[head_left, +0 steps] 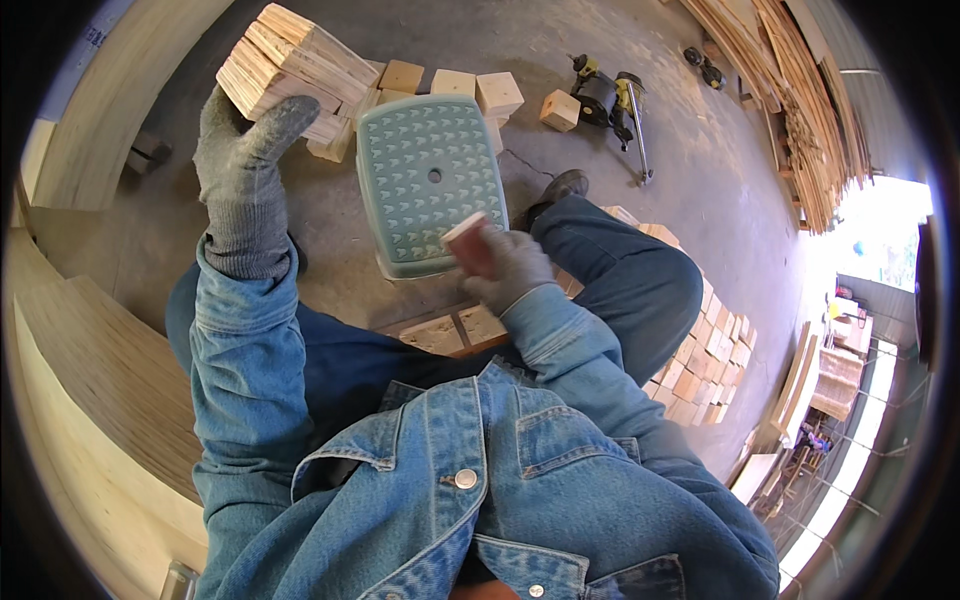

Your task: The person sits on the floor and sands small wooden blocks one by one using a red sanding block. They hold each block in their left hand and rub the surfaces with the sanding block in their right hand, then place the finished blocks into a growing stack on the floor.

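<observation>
My left hand (250,165), in a grey knitted glove, is closed on a layered wooden block (305,62). The block is held up at the far left, with my thumb along its near side and the other fingers partly hidden behind it. My right hand (515,270), also gloved, grips a small red-brown sanding block (470,246) with a pale edge. It is over the near right corner of a green plastic stool (432,150), which has a raised pattern and a hole in its top. The two hands are well apart.
Several wood blocks (455,83) lie behind the stool; another (560,110) sits near a black-and-yellow power tool (597,95). Many blocks (705,360) are laid out beyond my right leg. Large boards (100,370) line the left; long timber strips (790,100) lie at far right.
</observation>
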The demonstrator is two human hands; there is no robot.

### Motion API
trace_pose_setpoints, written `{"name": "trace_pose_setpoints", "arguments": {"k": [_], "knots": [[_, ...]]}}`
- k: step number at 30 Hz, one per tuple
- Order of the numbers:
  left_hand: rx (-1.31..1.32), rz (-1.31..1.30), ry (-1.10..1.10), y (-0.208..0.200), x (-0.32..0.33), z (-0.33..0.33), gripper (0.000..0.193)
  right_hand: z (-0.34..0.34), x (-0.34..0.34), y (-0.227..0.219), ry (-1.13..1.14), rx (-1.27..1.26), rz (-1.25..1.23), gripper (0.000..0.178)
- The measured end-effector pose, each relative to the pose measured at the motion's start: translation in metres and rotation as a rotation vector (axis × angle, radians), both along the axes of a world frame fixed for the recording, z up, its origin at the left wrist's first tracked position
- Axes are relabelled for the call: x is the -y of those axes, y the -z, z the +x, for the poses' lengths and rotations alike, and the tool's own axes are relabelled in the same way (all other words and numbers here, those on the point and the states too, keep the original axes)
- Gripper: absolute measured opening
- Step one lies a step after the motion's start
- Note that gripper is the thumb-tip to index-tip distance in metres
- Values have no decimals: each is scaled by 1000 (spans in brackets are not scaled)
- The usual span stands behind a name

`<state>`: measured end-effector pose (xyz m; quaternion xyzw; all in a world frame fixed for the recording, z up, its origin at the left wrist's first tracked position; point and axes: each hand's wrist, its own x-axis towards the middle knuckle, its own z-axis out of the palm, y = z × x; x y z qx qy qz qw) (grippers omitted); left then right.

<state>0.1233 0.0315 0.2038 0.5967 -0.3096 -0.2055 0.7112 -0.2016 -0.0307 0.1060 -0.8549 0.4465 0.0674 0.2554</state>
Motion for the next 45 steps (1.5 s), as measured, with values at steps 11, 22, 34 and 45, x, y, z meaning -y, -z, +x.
{"name": "trace_pose_setpoints", "arguments": {"k": [11, 22, 34, 45], "knots": [[15, 28, 41, -3, 1, 5, 72, -7, 11, -2, 48, -187, 60, 91], [-22, -23, 10, -3, 2, 0, 71, -7, 17, 16, 66, 71, -212, 85], [-30, 7, 1, -10, 0, 2, 68, 10, 35, 22, 142, -90, -230, 86], [-58, -14, 2, -4, 5, 2, 80, 25, 38, 39, 86, -137, -174, 98]]}}
